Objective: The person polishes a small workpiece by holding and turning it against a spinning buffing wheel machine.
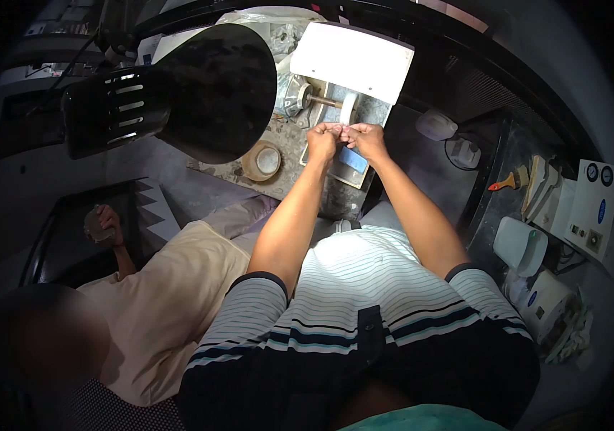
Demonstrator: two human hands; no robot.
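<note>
Straight before you, your left hand (323, 142) and right hand (366, 140) meet at the near side of the wheel (349, 108), above the tray (341, 174). The shaft (327, 101) comes to the wheel from the left; the panel (354, 61) lies beyond it. On the bench (224, 159) to your left sits the dish (267, 161), with the lamp (214, 93) farther left, above the bench. A co-worker (170, 302) is at your left side. Off to your right stands the gauge unit (593, 208), with the brush (511, 179) left of it; the tub (519, 246) is nearer you, and the small machine (547, 305) nearer still.
</note>
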